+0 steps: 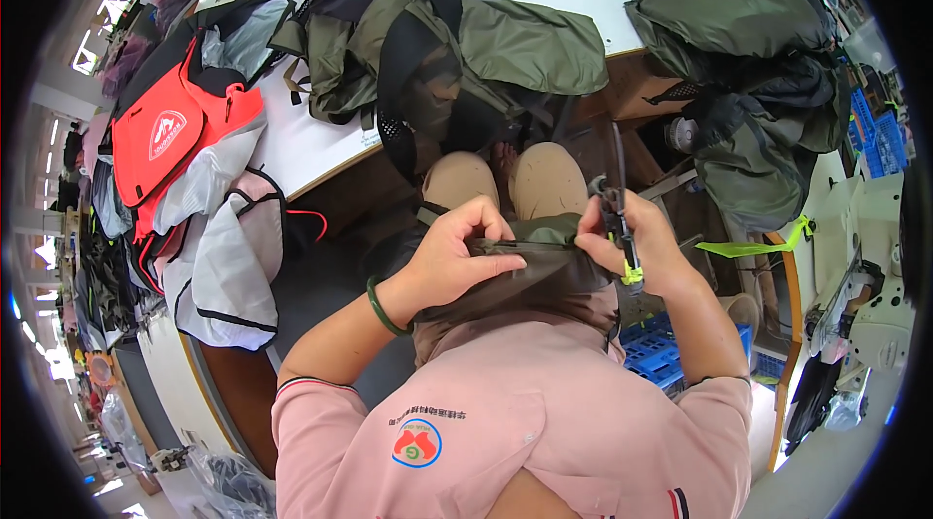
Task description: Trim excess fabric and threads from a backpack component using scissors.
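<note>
Pink shirt (pixel 486 427) foremost, olive fabric (pixel 560 268) lies between both hands (pixel 450 254) (pixel 655 239)

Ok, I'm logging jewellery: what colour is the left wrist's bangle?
The bangle is green, best seen in the head view.

Left grip (pixel 455 252): fingers curled, thumb extended right. Right grip (pixel 649 235): fingers curled, thumb directed left. Both forearms (pixel 335 339) converge toward the far side, elbows bent.

two hands (pixel 449 252), two knees (pixel 462 179), one green bangle (pixel 377 310), one round shirt emblem (pixel 417 443), one neon-yellow strip (pixel 743 249)
</note>
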`<state>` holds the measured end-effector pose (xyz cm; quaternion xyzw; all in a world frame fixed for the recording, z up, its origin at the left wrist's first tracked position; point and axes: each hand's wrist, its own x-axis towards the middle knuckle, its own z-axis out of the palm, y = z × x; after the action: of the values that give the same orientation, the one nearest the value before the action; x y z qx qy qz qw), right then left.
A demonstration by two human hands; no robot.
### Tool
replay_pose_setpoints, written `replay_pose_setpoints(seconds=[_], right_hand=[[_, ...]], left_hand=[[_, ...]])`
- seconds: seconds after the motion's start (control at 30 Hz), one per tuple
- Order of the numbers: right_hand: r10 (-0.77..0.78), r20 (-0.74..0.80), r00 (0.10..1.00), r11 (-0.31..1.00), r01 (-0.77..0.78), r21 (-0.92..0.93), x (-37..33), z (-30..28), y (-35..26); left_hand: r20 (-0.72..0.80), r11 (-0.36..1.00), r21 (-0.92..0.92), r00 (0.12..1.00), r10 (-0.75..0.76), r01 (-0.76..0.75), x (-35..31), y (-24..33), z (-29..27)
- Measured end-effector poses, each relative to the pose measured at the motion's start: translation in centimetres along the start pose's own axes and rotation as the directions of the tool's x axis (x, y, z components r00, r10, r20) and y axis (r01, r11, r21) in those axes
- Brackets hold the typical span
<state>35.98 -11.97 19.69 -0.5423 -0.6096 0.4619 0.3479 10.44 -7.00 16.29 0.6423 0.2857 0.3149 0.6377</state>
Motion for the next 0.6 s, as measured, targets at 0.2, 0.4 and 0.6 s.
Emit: replay_pose_setpoints(seconds=[0.2,0.4,0.6], right_hand=[[-0.337,0.066,0.939,0.753,0.311,-0.580,-1.1,-3.2,-0.7],[-0.389,0.175,0.904,0.543,0.379,-0.750,-1.3,-4.3,-0.6],[-0.344,0.253,0.904,0.519,0.408,-0.751,-1.0,-4.4,-0.7]], left_hand=[[0.058,0.730,0.528,0.877,0.478,-0.433,-0.2,-0.3,-0.3],[0.099,0.666,0.560,0.838,0.536,-0.492,-0.2,0.1,0.3],[0.129,0.644,0.577,0.834,0.537,-0.503,-0.2,0.3,0.4]])
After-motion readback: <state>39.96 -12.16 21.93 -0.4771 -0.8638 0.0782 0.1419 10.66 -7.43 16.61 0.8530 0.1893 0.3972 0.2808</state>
